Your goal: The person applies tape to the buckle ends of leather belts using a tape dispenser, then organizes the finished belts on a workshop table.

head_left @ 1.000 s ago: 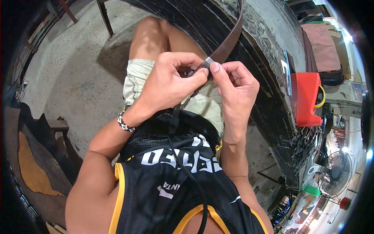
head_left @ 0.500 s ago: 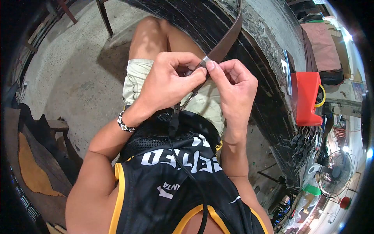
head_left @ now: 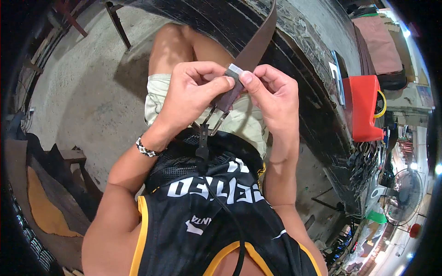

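Observation:
A brown belt [head_left: 256,45] runs down from the upper right over the bench edge to my lap. Near its lower end a small pale piece, perhaps tape or a label, lies across the strap [head_left: 234,69]. My left hand [head_left: 195,92] pinches the strap from the left, thumb on top. From the right, my right hand [head_left: 276,94] grips it with thumb and fingers beside the pale piece. Below my fingers hangs a metal buckle [head_left: 219,122], with a dark strap tip or tab [head_left: 203,138] next to it.
A dark bench [head_left: 317,110] runs diagonally along the right, carrying a red tape dispenser [head_left: 363,108]. A fan [head_left: 403,195] stands at the far right. Leather pieces [head_left: 43,202] lie at the lower left, beside a low stool [head_left: 72,155].
The strap between my hands has turned so its flat face and the pale piece show more. The buckle now hangs in clearer view, and both hands have shifted slightly left.

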